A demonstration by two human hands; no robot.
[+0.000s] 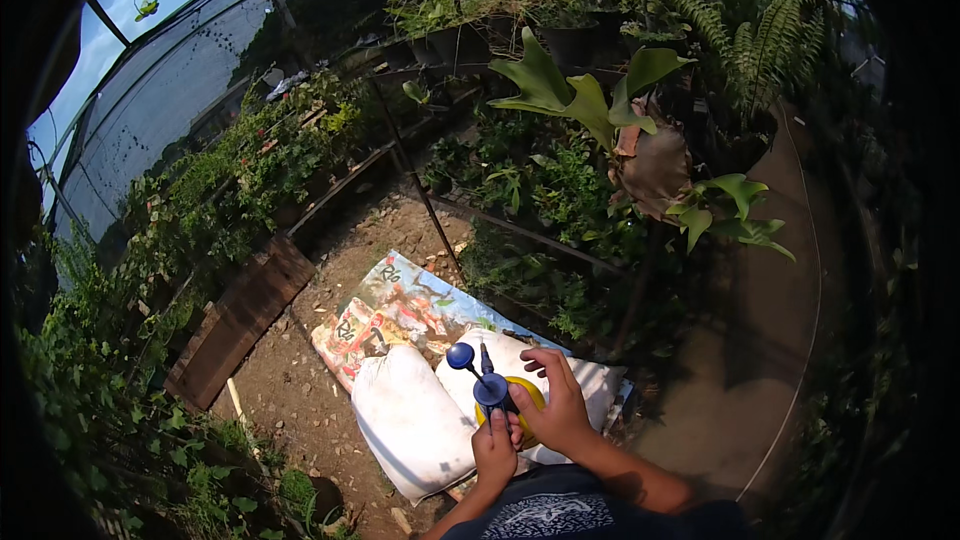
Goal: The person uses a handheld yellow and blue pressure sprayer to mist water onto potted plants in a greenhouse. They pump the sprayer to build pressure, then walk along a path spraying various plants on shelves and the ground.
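A hand pump sprayer with a yellow tank (534, 388) and a dark blue top is held low in front of my body. Its round blue pump knob (460, 355) and its nozzle (485, 357) point away from me. My left hand (496, 450) grips the sprayer's blue handle, thumb on top. To the right, my right hand (556, 409) hovers over the tank with its fingers apart and half curled. The thumb lies close to the blue collar (490, 388); whether it touches is not clear. Beneath are two full white sacks (409, 420).
The sacks lie on a printed sheet (405, 300) over stony soil (300, 360). A wooden plank (240, 319) stands at left beside leafy plants (195, 202). A thin metal post (420, 187) rises ahead. At right, a mounted staghorn fern (652, 157) overhangs beside a bare path (720, 360).
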